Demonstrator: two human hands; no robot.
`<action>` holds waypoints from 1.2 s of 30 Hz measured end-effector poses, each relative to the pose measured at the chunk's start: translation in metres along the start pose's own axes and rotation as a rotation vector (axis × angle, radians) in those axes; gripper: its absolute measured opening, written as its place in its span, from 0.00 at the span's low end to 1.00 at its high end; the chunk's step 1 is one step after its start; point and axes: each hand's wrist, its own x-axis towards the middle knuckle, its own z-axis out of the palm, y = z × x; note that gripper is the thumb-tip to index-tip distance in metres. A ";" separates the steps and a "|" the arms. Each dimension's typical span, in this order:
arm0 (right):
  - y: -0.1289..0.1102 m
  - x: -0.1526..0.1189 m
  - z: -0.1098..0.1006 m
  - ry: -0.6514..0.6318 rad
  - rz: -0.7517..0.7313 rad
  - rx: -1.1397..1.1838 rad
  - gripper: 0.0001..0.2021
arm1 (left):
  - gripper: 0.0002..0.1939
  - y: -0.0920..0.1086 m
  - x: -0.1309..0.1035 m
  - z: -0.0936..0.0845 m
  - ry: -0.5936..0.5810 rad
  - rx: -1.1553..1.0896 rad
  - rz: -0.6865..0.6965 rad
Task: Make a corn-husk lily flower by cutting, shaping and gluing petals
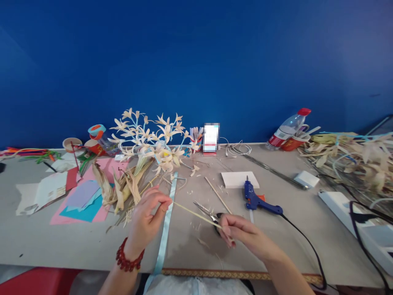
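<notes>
A thin, pale yellow-green strip [196, 214], like a piece of dried husk, stretches between my two hands above the table. My left hand [152, 211] pinches one end between thumb and fingertips. The other end is gripped in the curled fingers of my right hand [241, 231]. Under the strip lies a pair of scissors [205, 209], its black handles partly hidden behind my right hand. A light blue ribbon [166, 231] runs down the table beside my left hand. Dried corn husks [130, 184] are heaped to the left of that hand.
Pale husk flowers [166, 133] stand at the back. A blue glue gun [259, 200] with a black cord lies right of my hands, near a white card [239, 179]. Coloured paper [82, 209] is at left. A tilted bottle [287, 130], power strip [346, 213] and more husks [362, 159] are at right.
</notes>
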 end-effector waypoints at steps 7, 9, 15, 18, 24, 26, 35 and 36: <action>-0.007 -0.035 -0.044 0.019 -0.036 -0.606 0.17 | 0.06 0.000 -0.005 0.005 0.047 -0.030 -0.071; -0.009 -0.043 -0.058 0.121 -0.031 -0.742 0.16 | 0.07 0.000 -0.005 0.003 0.121 -0.021 -0.107; -0.032 -0.030 -0.032 0.587 -0.346 -0.764 0.09 | 0.08 0.015 0.003 0.008 -0.002 -0.069 0.066; -0.045 -0.005 0.014 0.419 -0.470 -0.743 0.12 | 0.08 0.028 0.007 0.019 -0.060 -0.082 0.125; -0.041 0.030 0.049 0.305 -0.279 -0.612 0.09 | 0.08 0.027 0.006 0.025 -0.068 -0.093 0.172; -0.036 0.032 0.046 0.288 -0.221 -0.456 0.10 | 0.07 0.021 0.004 0.025 -0.038 -0.102 0.169; -0.022 0.032 0.037 0.251 -0.058 0.134 0.17 | 0.11 0.024 0.007 0.030 -0.067 -0.053 0.293; -0.022 0.032 0.038 0.255 -0.055 0.162 0.18 | 0.11 0.025 0.007 0.031 -0.062 -0.052 0.294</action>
